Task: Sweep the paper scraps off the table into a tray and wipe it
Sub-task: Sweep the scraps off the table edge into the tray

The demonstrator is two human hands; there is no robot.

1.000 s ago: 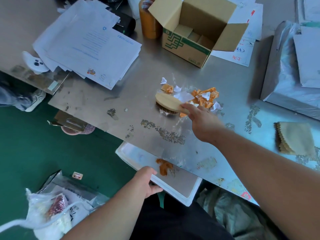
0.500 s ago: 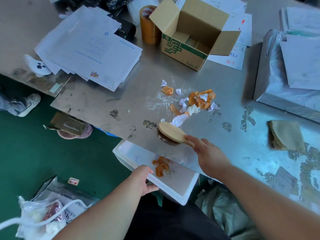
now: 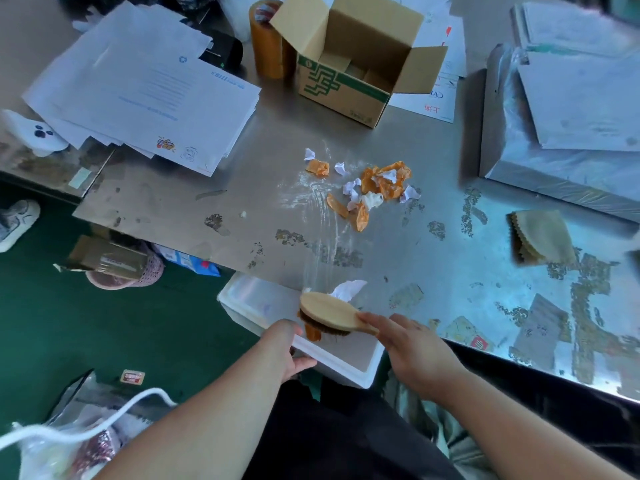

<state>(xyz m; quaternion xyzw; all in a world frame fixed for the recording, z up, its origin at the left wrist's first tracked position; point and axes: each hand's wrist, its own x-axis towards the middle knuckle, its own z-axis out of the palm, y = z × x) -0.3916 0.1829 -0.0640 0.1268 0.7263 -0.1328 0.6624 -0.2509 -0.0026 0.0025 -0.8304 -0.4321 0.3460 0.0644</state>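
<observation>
My right hand (image 3: 412, 344) grips the handle of a wooden brush (image 3: 329, 313), whose head hangs over the near table edge above a white tray (image 3: 256, 299). A white paper scrap (image 3: 348, 289) lies right behind the brush at the edge. My left hand (image 3: 285, 346) holds the tray's near rim just below the metal table (image 3: 263, 209). An orange scrap (image 3: 312, 333) lies in the tray under the bristles. A pile of orange and white paper scraps (image 3: 375, 187) sits at the table's middle. A folded tan cloth (image 3: 542, 237) rests to the right.
An open cardboard box (image 3: 353, 64) and a tape roll (image 3: 265, 46) stand at the back. Stacked papers (image 3: 138, 84) cover the left, wrapped stacks (image 3: 568, 109) the right. A pink basket (image 3: 138, 275) and plastic bags (image 3: 69, 438) are on the green floor.
My right hand dragged the brush from the scrap pile toward me to the table's near edge, pulling a white scrap along. The left hand kept holding the tray.
</observation>
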